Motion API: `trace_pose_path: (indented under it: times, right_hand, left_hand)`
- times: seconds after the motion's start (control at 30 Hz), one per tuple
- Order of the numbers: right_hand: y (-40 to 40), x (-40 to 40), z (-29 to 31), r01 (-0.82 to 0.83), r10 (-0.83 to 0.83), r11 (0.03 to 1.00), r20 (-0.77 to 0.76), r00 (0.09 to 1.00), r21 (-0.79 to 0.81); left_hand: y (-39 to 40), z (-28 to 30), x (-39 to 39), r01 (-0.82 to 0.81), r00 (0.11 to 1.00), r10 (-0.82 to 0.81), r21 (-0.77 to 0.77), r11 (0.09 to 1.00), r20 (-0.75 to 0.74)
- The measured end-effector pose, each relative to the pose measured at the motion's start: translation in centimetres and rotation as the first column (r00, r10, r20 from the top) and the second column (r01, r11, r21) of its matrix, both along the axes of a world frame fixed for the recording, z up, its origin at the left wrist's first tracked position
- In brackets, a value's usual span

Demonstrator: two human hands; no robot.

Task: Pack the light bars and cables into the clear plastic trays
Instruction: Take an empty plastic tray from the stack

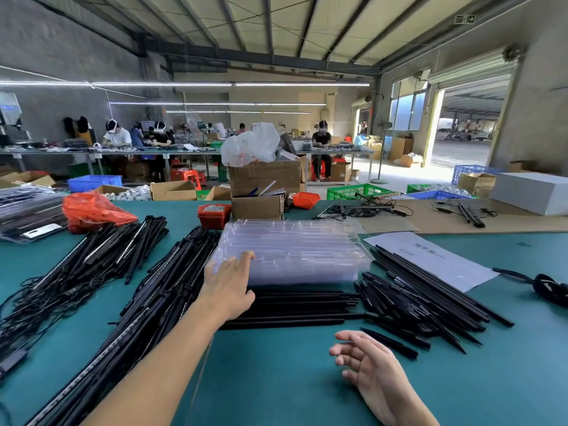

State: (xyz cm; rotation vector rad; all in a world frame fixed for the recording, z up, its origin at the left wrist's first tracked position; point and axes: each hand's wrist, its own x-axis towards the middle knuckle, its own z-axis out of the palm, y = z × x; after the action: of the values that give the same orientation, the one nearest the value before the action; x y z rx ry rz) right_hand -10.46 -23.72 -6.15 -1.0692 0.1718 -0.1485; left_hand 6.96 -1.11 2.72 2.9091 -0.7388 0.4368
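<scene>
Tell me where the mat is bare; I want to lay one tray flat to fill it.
Bare mat lies nearest you, between the left bar pile and the right hand, below the bars lying in front of the tray stack. Another patch sits far right, past the paper. Around the stack it is crowded; the left hand rests there.

There is just one camera, worn on the person's head. It looks forward and a bit down — the green counter [276, 379] and both hands sit close below it. The view is very wide, so it also takes in the far workshop and the roof.
</scene>
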Motion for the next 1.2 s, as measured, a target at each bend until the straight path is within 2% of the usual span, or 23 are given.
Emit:
trace_pose_path:
  times: [0.1,0.17,0.23,0.33,0.43,0.53,0.6,0.67,0.7,0.73,0.77,0.8,0.87,0.93,0.97,1.03,1.07,1.13,1.17,1.2]
  right_hand:
    - [-0.3,0.0,-0.2,-0.028,0.029,0.998,-0.013,1.000,0.059]
    - [-0.5,0.1,-0.3,-0.034,0.036,0.996,-0.022,0.999,0.080]
    - [-0.6,0.0,-0.4,-0.034,0.037,0.994,-0.024,0.999,0.107]
    - [-1.0,0.1,-0.6,-0.017,0.022,0.981,-0.025,0.999,0.194]
    - [-1.4,0.1,-0.6,0.015,-0.007,0.953,-0.027,1.000,0.302]
    - [-2.0,-0.3,-0.2,0.039,-0.041,0.920,-0.003,0.999,0.390]
    - [-2.5,-1.0,0.1,0.048,-0.069,0.897,0.032,0.997,0.440]
    - [-3.0,-1.9,0.5,0.001,-0.072,0.871,0.125,0.989,0.492]
    - [-3.4,-2.4,0.7,-0.029,-0.072,0.851,0.170,0.983,0.524]
    - [-3.8,-2.8,0.9,0.001,-0.095,0.847,0.150,0.984,0.531]
    - [-4.4,-3.3,1.1,0.034,-0.089,0.859,0.085,0.992,0.511]
    - [-4.9,-3.6,1.2,0.004,-0.032,0.874,0.049,0.998,0.486]
    - [-5.7,-4.5,2.1,-0.029,0.036,0.954,-0.020,0.999,0.297]
    - [-6.8,-4.7,2.6,0.052,-0.061,0.997,-0.175,0.983,-0.059]
    - [-7.1,-4.9,2.9,0.041,-0.089,0.978,-0.231,0.969,-0.206]
    - [-7.3,-5.0,3.7,-0.016,-0.142,0.898,-0.324,0.935,-0.439]
    - [-7.1,-4.9,4.3,-0.056,-0.206,0.804,-0.366,0.907,-0.591]
    - [-7.0,-4.1,4.3,-0.134,-0.373,0.480,-0.340,0.863,-0.867]
    - [-6.8,-3.7,4.1,-0.150,-0.428,0.315,-0.282,0.859,-0.937]
    - [-6.3,-3.3,3.9,-0.158,-0.452,0.224,-0.246,0.857,-0.962]
  left_hand:
    - [-0.6,0.4,-0.3,-0.043,0.988,0.040,0.020,0.999,0.150]
    - [-0.7,0.8,-1.4,0.046,0.941,-0.035,-0.024,0.999,0.337]
    - [-0.5,0.7,-3.4,0.181,0.880,-0.113,-0.106,0.978,0.461]
    - [0.4,-0.3,-7.7,0.237,0.867,-0.113,-0.202,0.950,0.485]
    - [1.7,-3.0,-12.0,0.242,0.906,-0.167,-0.151,0.959,0.390]
    - [2.9,-5.7,-15.4,0.313,0.934,-0.306,-0.010,0.950,0.184]
    - [3.6,-6.5,-16.7,0.388,0.915,-0.390,0.039,0.921,0.098]
    - [4.3,-6.2,-16.6,0.477,0.879,-0.470,0.169,0.863,-0.081]
    - [4.7,-6.4,-16.4,0.549,0.833,-0.525,0.151,0.822,-0.174]
    - [5.2,-6.5,-16.4,0.561,0.789,-0.519,0.041,0.827,-0.330]
    - [5.8,-6.1,-16.3,0.502,0.771,-0.491,-0.088,0.861,-0.406]
    - [6.4,-5.6,-15.8,0.404,0.800,-0.427,-0.149,0.903,-0.421]
    - [7.2,-4.8,-14.8,0.188,0.922,-0.277,-0.314,0.931,-0.269]
    - [7.7,-4.4,-13.2,0.123,0.967,-0.199,-0.399,0.909,-0.155]
    - [7.8,-4.4,-12.5,0.093,0.969,-0.171,-0.376,0.922,-0.179]
    - [8.0,-4.9,-11.5,0.037,0.933,-0.127,-0.263,0.964,-0.336]
    - [8.0,-5.6,-11.1,0.025,0.912,-0.103,-0.195,0.980,-0.398]
    - [8.1,-6.9,-11.0,0.014,0.894,-0.028,-0.035,0.999,-0.448]
    - [8.2,-7.4,-11.1,0.006,0.895,0.008,0.030,1.000,-0.447]
    - [8.3,-7.6,-11.1,-0.003,0.898,0.032,0.067,0.998,-0.440]
